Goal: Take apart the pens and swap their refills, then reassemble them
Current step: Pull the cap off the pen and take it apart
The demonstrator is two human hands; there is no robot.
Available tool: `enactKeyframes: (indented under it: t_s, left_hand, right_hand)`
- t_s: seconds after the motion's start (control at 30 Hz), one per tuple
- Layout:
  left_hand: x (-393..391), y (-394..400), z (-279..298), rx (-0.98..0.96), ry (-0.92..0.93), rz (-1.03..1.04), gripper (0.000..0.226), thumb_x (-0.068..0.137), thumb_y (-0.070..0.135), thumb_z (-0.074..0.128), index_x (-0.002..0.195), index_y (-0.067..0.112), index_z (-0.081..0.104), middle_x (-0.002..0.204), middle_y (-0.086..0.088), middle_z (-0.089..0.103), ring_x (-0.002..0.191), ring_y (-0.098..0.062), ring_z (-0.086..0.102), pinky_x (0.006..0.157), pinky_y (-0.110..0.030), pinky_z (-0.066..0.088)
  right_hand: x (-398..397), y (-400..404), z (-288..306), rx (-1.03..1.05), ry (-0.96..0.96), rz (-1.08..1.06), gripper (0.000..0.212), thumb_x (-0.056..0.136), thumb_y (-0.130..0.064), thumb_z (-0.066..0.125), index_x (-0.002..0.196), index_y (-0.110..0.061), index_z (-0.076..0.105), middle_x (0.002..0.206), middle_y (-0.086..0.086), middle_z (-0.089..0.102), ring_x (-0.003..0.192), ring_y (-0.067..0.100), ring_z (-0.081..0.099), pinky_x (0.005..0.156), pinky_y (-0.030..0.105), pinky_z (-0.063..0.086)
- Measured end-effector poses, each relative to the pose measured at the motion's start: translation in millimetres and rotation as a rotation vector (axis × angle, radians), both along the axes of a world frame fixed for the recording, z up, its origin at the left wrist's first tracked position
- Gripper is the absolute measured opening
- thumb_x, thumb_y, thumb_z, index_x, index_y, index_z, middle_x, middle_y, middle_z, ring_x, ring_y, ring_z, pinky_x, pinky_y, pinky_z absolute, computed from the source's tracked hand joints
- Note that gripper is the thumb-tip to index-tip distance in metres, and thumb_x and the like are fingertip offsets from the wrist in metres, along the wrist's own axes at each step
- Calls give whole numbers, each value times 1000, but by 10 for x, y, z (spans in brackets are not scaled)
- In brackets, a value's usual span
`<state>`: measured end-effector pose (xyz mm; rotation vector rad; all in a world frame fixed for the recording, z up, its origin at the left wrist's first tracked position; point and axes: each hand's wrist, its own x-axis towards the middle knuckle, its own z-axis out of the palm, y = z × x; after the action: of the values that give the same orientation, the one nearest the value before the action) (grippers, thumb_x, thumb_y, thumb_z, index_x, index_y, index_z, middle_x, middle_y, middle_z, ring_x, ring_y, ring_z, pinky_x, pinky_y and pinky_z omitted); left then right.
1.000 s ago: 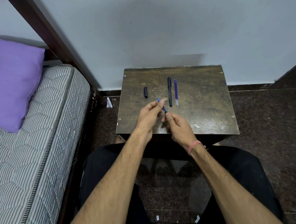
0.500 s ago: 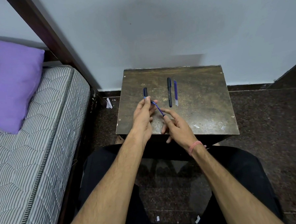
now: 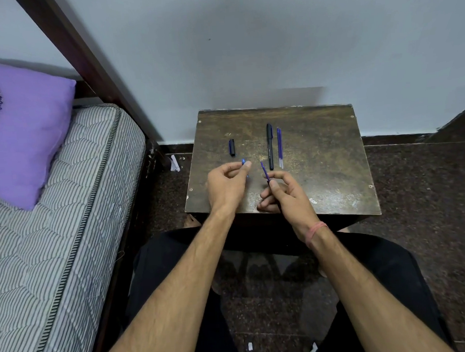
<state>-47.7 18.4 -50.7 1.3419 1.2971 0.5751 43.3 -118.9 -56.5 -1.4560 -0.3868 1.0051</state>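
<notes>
My left hand (image 3: 227, 182) pinches a small blue pen piece (image 3: 243, 162) between thumb and fingertips. My right hand (image 3: 284, 193) pinches a thin blue refill (image 3: 264, 170) that sticks up and away from it; a dark pen part seems to lie in its palm, mostly hidden. The two hands are apart over the near half of the small wooden table (image 3: 320, 176). Farther back lie a black pen barrel (image 3: 270, 147), a blue refill (image 3: 279, 147) right beside it, and a dark cap (image 3: 232, 147) to the left.
A bed with a striped mattress (image 3: 67, 225) and a purple pillow (image 3: 21, 133) stands close on the left. A wall rises behind the table. Dark stone floor (image 3: 429, 192) lies to the right, and my knees sit below the table's front edge.
The two hands, joined on one blue pen before, have pulled apart: the left now holds a small blue piece, the right holds the thin refill.
</notes>
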Motion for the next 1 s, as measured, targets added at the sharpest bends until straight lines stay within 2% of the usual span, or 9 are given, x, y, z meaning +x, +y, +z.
enactKeyframes:
  t_s: [0.07,0.13,0.27,0.4,0.5,0.63,0.77,0.87,1.0]
  left_hand:
    - [-36,87,19,112,141,3,24,86,50,91,90,28,83,70,18,79,72,0,75,87,-28,62]
    - [-55,152,44,183,243,9,27,82,54,92,86,30,81,69,19,79,76,-3,77,89,-31,62]
    - [-21,197,57,298,438,-4,33,77,62,91,80,33,77,63,23,73,68,13,63,85,-30,54]
    - [22,203,58,329,495,-17,37,76,64,91,79,31,74,64,21,71,73,1,69,97,-38,58]
    - [6,168,68,337,486,-22,39,75,66,91,83,31,74,67,20,73,83,-6,75,103,-45,57]
    - [-90,73,105,374,406,-28,45,77,69,89,97,33,72,79,19,75,86,-5,74,101,-47,56]
    - [-271,-196,126,379,222,-20,32,89,61,82,97,33,71,87,13,76,80,-2,71,85,-39,62]
    - [-392,-485,90,294,152,-131,32,91,64,76,88,33,76,79,18,79,71,0,74,73,-31,65]
    - [-402,-642,53,225,115,-267,28,85,55,85,103,33,84,86,22,82,77,5,78,76,-23,65]
  right_hand:
    - [31,-2,-5,1,67,-28,19,118,-14,50,130,-13,66,90,8,70,75,20,74,96,55,66]
    - [54,-8,-11,-4,117,-42,21,118,-13,52,132,-10,66,92,8,72,82,21,77,103,58,63]
    - [54,-14,1,0,165,-55,19,116,-14,56,129,-11,69,93,9,74,89,24,78,105,56,63]
    - [48,-5,16,19,228,-78,19,116,-13,56,130,-7,68,94,10,74,88,23,78,105,52,63]
    - [32,25,35,36,302,-116,16,115,-10,56,127,-4,65,90,10,72,81,21,78,101,48,66]
    - [2,60,44,64,415,-169,10,114,-8,56,110,-11,65,84,8,72,81,22,79,100,48,66]
    - [-12,119,48,86,476,-212,12,112,-9,59,103,-13,66,81,6,72,84,22,80,100,48,66]
    - [-33,183,60,100,474,-229,11,111,-11,63,102,-14,67,82,4,74,85,20,80,84,37,70]
    - [-97,253,98,78,432,-224,9,112,-15,64,103,-15,66,93,6,79,83,18,78,71,34,68]
